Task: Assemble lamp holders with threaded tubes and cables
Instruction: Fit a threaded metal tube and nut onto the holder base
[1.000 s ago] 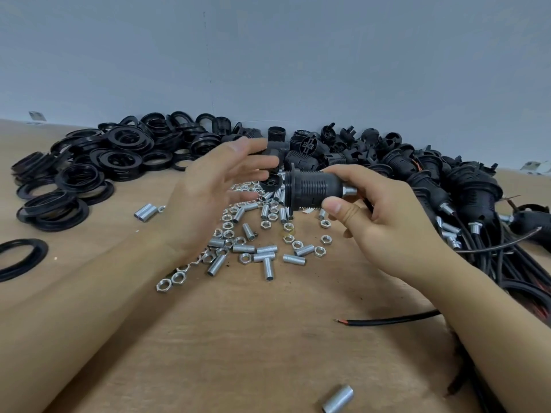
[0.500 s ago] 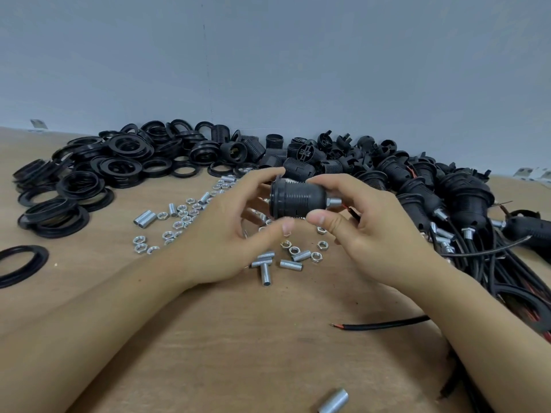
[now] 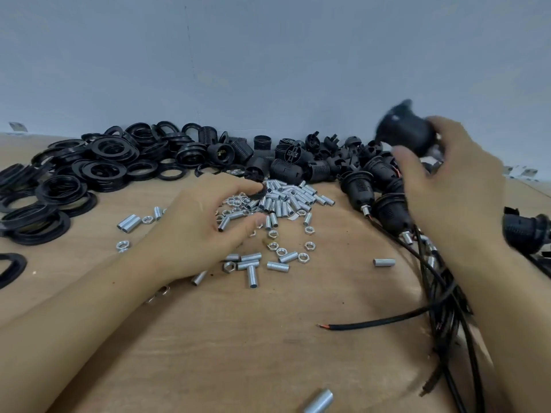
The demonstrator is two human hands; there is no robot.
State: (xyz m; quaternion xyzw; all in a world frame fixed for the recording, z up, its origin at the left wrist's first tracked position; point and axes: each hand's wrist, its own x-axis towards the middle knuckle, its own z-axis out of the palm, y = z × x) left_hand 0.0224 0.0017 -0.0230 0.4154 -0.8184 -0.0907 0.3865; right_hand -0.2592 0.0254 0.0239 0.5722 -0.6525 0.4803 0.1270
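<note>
The right hand [image 3: 453, 186] was raised above the heap of wired lamp holders [image 3: 384, 201] at the right of the worktop [image 3: 253, 338], its fingers curled round a blurred black lamp holder [image 3: 407, 131]. The left hand [image 3: 202, 231] hung low over the scattered threaded tubes [image 3: 286, 201] and nuts [image 3: 280, 250], fingers loosely bent; whether it pinched anything I cannot tell. Black rings [image 3: 89, 165] lay piled at the left, and black cables [image 3: 441, 293] trailed off the right edge
</note>
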